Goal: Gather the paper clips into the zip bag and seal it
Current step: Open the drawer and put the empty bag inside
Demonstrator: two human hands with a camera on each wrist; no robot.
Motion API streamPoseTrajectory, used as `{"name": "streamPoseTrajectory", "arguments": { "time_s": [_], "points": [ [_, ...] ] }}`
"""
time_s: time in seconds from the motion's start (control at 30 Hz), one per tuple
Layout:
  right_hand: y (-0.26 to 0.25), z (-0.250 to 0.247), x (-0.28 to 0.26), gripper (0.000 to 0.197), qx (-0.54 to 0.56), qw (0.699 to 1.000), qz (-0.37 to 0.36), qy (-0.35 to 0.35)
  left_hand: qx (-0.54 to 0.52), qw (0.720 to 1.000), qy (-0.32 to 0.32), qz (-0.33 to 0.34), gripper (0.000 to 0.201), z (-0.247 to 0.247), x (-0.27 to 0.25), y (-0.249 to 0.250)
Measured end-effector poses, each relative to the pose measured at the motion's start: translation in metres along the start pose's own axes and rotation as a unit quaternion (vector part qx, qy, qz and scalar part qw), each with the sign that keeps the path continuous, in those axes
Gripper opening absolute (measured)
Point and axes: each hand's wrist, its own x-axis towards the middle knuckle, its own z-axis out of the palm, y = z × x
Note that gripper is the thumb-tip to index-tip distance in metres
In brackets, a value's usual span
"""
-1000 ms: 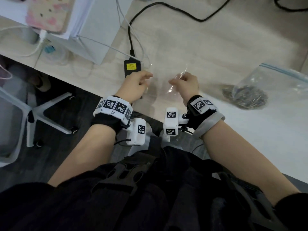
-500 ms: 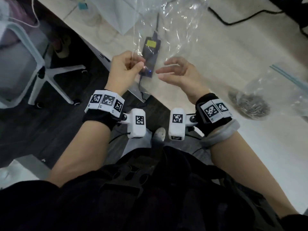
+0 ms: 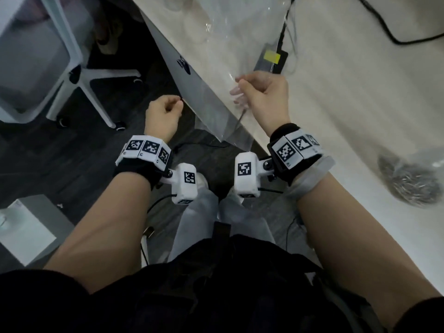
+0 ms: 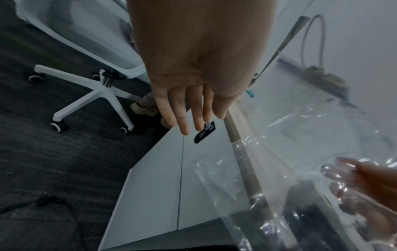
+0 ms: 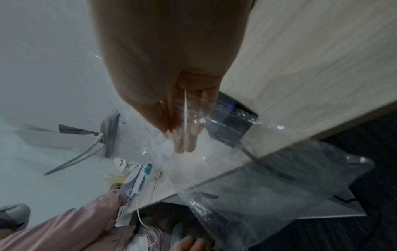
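From the head view, my right hand (image 3: 263,97) sits at centre frame, just over the edge of the surface (image 3: 360,97), with fingers curled round the clear zip bag (image 3: 223,44). The film rises from that pinch toward the top of the frame and a lower flap hangs past the surface edge. I judge I hold it up like this to find and spread its mouth before any clips go in. My left hand (image 3: 163,114) is left of centre, over the dark floor and apart from the bag. Here it looks loosely curled, holding nothing I can see. The paper clips (image 3: 408,183) lie in a grey heap at the right edge, under or inside another clear bag. I cannot tell which. They are well apart from both hands, so gathering looks not yet begun.

In the left wrist view, my left hand's fingers (image 4: 182,108) are straight and relaxed, touching nothing. The bag fills the lower right, with my right fingers seen through the film.

In the right wrist view, my right fingers (image 5: 189,118) press together with film wrapped over them and a bright fold line between. The bag drapes toward the lower right, over a black power brick (image 5: 232,122) on the surface.
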Motion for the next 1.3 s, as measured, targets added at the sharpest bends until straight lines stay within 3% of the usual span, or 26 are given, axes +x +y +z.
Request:
{"name": "streamPoseTrajectory", "arguments": {
  "time_s": [0.27, 0.4, 0.63, 0.77, 0.93, 1.03, 1.1, 1.17, 1.3],
  "points": [
    [0.014, 0.03, 0.049, 0.01, -0.107, 0.993, -0.036, 0.043, -0.043, 0.999, -0.001, -0.034, 0.039, 0.013, 0.082, -0.008],
    [0.018, 0.031, 0.057, 0.01, -0.127, 0.989, -0.035, 0.063, -0.045, 0.998, -0.019, -0.031, 0.03, 0.023, 0.113, 0.0],
    [0.016, 0.034, 0.059, 0.008, -0.137, 0.987, -0.005, 0.089, -0.011, 0.998, 0.01, -0.058, 0.025, 0.028, 0.14, 0.003],
    [0.018, 0.036, 0.059, 0.009, -0.156, 0.982, -0.021, 0.109, 0.018, 0.998, -0.026, -0.058, 0.029, 0.028, 0.139, 0.0],
    [0.018, 0.037, 0.057, 0.01, -0.179, 0.978, -0.035, 0.104, 0.052, 0.996, -0.022, -0.068, 0.035, 0.018, 0.128, 0.001],
    [0.017, 0.038, 0.055, 0.01, -0.183, 0.977, -0.023, 0.107, 0.054, 0.995, -0.002, -0.078, 0.042, 0.005, 0.125, -0.033],
    [0.017, 0.04, 0.052, 0.012, -0.196, 0.974, -0.012, 0.116, 0.07, 0.992, 0.007, -0.109, 0.047, -0.006, 0.125, -0.066],
    [0.016, 0.047, 0.046, 0.015, -0.198, 0.973, -0.013, 0.116, 0.085, 0.986, 0.005, -0.147, 0.049, -0.027, 0.104, -0.065],
    [0.011, 0.071, 0.03, 0.012, -0.175, 0.982, -0.03, 0.057, 0.079, 0.973, 0.018, -0.214, 0.036, -0.066, 0.059, -0.057]
  ]
}}
